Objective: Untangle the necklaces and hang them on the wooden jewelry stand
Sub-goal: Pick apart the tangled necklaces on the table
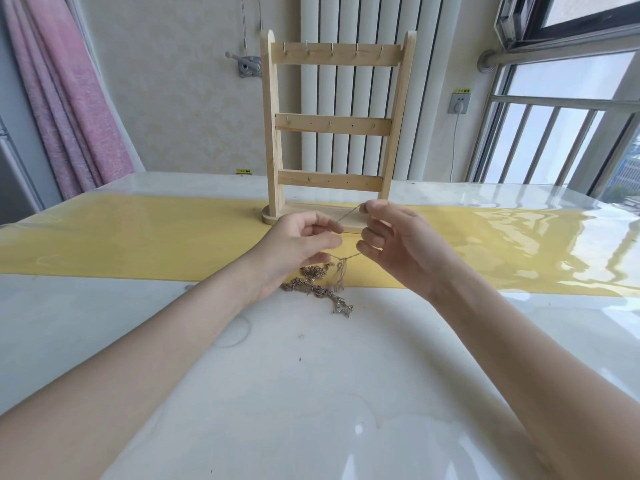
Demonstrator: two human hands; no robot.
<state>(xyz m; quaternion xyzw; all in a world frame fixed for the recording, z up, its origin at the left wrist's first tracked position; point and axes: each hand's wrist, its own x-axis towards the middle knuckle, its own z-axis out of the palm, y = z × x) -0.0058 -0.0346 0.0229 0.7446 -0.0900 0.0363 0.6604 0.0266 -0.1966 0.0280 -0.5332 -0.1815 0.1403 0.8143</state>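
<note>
A thin gold necklace chain point(348, 216) is stretched between my two hands above the table. My left hand point(298, 242) pinches one part of it, and my right hand point(391, 237) pinches it higher up at the fingertips. A loop of the same chain hangs down to a tangled heap of necklaces point(313, 289) lying on the table below my hands. The wooden jewelry stand point(329, 123) rises just behind my hands, with three crossbars and small metal hooks along the top bar. Nothing hangs on its hooks.
A yellow runner point(138, 240) crosses the glossy white table point(311, 393) under a transparent cover. A white radiator point(415, 98) and wall stand behind, a pink curtain point(69, 98) at the left, a barred window point(554, 133) at the right.
</note>
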